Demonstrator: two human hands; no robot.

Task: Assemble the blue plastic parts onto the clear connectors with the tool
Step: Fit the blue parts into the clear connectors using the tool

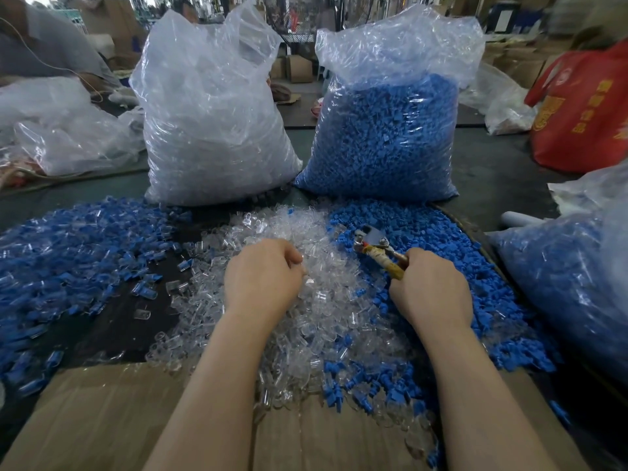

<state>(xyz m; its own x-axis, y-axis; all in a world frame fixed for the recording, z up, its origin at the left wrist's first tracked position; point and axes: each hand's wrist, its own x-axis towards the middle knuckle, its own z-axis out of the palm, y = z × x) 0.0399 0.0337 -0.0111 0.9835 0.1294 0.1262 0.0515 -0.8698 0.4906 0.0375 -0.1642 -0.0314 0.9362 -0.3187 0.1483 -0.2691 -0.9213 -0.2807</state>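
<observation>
Two hands are working at centre frame. We are finding the left hand (pixel 263 277) resting on the pile of clear connectors (pixel 316 300), fingers curled downward into it; whether they are pinching a piece we cannot tell. We are noting the right hand (pixel 430 287) clamped around the tool (pixel 377 248), its long axis slanting toward upper left, its head lying over the blue plastic parts (pixel 441 239). Connectors are lying directly under the left fingertips, nearer that hand; blue parts are lying right of centre.
</observation>
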